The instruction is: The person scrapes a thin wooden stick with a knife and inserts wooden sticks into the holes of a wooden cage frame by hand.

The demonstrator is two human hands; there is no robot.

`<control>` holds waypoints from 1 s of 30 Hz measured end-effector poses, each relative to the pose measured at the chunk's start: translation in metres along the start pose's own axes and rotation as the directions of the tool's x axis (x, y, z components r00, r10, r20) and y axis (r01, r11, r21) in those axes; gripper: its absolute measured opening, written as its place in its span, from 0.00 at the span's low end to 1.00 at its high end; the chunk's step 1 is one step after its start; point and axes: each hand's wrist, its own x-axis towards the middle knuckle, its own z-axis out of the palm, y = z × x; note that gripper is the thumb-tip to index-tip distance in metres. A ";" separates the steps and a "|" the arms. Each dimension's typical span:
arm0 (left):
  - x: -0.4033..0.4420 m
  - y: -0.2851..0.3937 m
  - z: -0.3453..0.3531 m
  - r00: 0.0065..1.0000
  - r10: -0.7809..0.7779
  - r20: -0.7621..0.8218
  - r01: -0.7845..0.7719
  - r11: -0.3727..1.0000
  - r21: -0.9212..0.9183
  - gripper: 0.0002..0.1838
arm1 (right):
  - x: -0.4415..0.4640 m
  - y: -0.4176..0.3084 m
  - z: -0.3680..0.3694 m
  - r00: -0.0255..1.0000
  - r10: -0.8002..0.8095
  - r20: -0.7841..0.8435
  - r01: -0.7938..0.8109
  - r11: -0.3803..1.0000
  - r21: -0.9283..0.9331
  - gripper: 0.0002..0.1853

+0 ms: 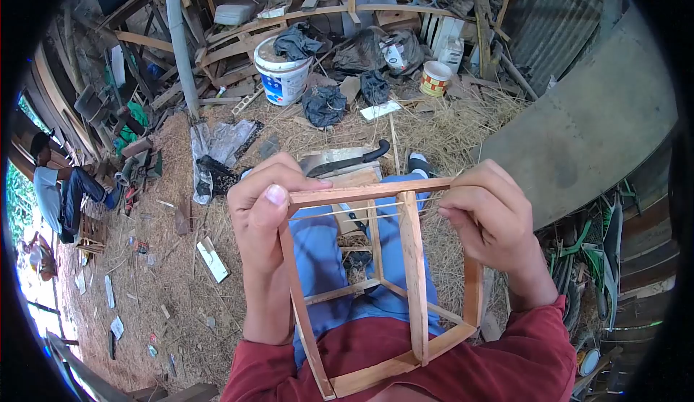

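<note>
A small frame of wooden strips (415, 279) stands in front of my red shirt, above my lap. My left hand (264, 210) is closed around its upper left corner, thumb on top. My right hand (495, 214) pinches the right end of the top bar, fingers curled. Thin pale lines, string or slivers of wood, run just under that bar; I cannot tell which. Past the frame, a machete (347, 165) with a black handle lies on a wooden block (354, 179). Part of a smaller knife-like tool (354, 217) shows through the frame.
Straw and shavings cover the ground (166, 293). A white bucket (282, 77), a small paint tub (435, 78) and black bags (323, 105) stand ahead. A large flat board (578, 113) leans at right, above a green bicycle (585, 246). Another person (61, 185) sits at far left.
</note>
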 end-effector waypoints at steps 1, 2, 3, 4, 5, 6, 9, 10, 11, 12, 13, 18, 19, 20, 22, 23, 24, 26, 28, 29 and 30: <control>0.000 0.000 0.001 1.000 -0.002 -0.003 0.002 1.000 0.000 0.28 | 0.000 0.001 0.001 1.000 0.001 -0.001 -0.001 1.000 -0.002 0.13; 0.001 0.000 0.001 1.000 -0.002 -0.001 0.002 1.000 0.001 0.28 | 0.001 0.002 0.002 1.000 -0.024 -0.020 0.024 1.000 0.001 0.13; 0.000 0.000 0.001 1.000 0.005 -0.007 -0.006 1.000 -0.013 0.28 | 0.001 0.002 0.003 0.998 -0.050 -0.039 0.050 0.999 0.005 0.13; -0.001 0.000 0.001 1.000 0.012 -0.014 -0.013 1.000 -0.027 0.28 | 0.001 0.002 0.006 0.998 -0.050 -0.040 0.051 0.999 0.008 0.13; 0.000 0.000 0.003 1.000 0.012 -0.015 -0.012 1.000 -0.024 0.28 | 0.002 0.002 0.009 0.996 -0.071 -0.047 0.073 0.996 0.044 0.13; 0.001 -0.002 0.006 0.999 0.032 0.010 -0.032 0.999 0.010 0.28 | 0.002 0.001 0.012 0.994 -0.091 -0.054 0.096 0.992 0.079 0.14; 0.000 -0.002 0.004 0.998 0.044 0.040 -0.046 0.998 0.035 0.27 | 0.006 -0.005 0.015 0.998 -0.042 -0.046 0.045 0.997 0.067 0.14; 0.002 -0.002 0.003 0.998 0.048 0.047 -0.049 0.998 0.025 0.27 | 0.007 -0.005 0.015 0.997 -0.047 -0.053 0.051 0.997 0.064 0.14; 0.001 -0.002 0.003 0.998 0.055 0.039 -0.056 0.998 0.009 0.27 | 0.007 -0.006 0.015 0.998 -0.041 -0.046 0.044 0.998 0.055 0.14; 0.001 -0.002 0.002 0.998 0.053 0.043 -0.054 0.999 0.008 0.27 | 0.006 -0.007 0.014 0.999 -0.030 -0.036 0.031 0.998 0.047 0.14; 0.001 -0.002 0.000 0.999 0.032 0.042 -0.033 0.999 0.016 0.27 | 0.005 -0.009 0.013 0.999 -0.023 -0.037 0.025 0.999 0.048 0.14; 0.002 0.000 -0.003 0.999 0.009 0.037 -0.009 1.000 0.013 0.27 | 0.005 -0.007 0.000 1.000 0.010 -0.008 -0.010 1.000 0.007 0.14; 0.001 0.001 -0.004 0.999 0.009 0.033 -0.010 1.000 0.010 0.27 | 0.003 -0.004 -0.003 1.000 0.010 -0.007 -0.010 1.000 0.006 0.14; 0.001 0.001 -0.004 1.000 0.010 0.029 -0.010 1.000 0.006 0.27 | 0.000 -0.001 -0.006 1.000 0.027 0.005 -0.027 1.000 0.002 0.14; 0.001 0.000 -0.003 1.000 0.010 0.027 -0.010 1.000 0.010 0.27 | -0.002 0.002 -0.006 0.999 0.043 0.019 -0.043 0.999 -0.004 0.14; 0.001 0.000 -0.002 1.000 0.009 0.028 -0.010 1.000 0.016 0.27 | -0.003 0.003 -0.004 0.999 0.041 0.007 -0.041 0.999 -0.006 0.13; 0.001 -0.001 -0.001 0.999 0.010 0.030 -0.010 1.000 0.014 0.27 | -0.004 0.004 -0.002 0.999 0.038 -0.005 -0.038 0.999 -0.008 0.13; 0.002 -0.003 0.001 0.999 0.022 0.040 -0.023 1.000 0.014 0.28 | -0.003 0.002 0.006 1.000 0.019 -0.016 -0.018 1.000 0.015 0.13; 0.002 0.000 0.005 1.000 0.006 0.024 -0.006 1.000 0.015 0.28 | -0.003 0.001 0.010 1.000 -0.002 -0.025 0.003 0.999 0.045 0.13; 0.002 0.001 0.005 1.000 -0.009 0.006 0.009 1.000 0.016 0.28 | -0.002 0.001 0.010 0.999 0.017 -0.033 -0.014 0.998 0.066 0.13; 0.002 0.002 0.004 1.000 -0.007 0.005 0.007 1.000 0.021 0.28 | -0.001 0.001 0.011 0.999 0.032 -0.042 -0.028 0.996 0.086 0.13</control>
